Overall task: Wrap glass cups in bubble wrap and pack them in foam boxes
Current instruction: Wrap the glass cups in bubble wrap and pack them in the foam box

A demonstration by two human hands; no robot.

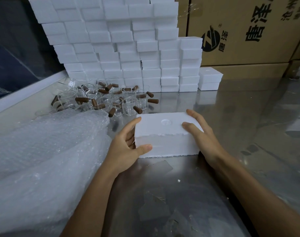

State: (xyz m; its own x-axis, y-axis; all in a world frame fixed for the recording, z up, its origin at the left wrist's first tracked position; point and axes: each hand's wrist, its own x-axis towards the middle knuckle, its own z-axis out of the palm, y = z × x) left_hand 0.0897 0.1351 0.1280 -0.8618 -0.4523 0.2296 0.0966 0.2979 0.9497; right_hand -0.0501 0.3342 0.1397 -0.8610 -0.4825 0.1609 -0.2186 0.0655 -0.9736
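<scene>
We grip one closed foam box (166, 134) on the steel table (248, 125), left hand (127, 147) and right hand (200, 134) clasping its ends; cartons (239, 31) behind read "唐泽"

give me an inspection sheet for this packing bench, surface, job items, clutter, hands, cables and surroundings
Surface: shiny metal table, small white crumb near the arms.
Job's things: closed foam box at centre; glass cups with brown handles heaped behind it; bubble wrap piled at left.
Clutter: clear film scraps in front of the box.
Hands: left hand grips the box's left end; right hand holds its right end.
Cables: nothing seen.
Surroundings: stacked foam boxes at back; cardboard cartons behind right.
</scene>
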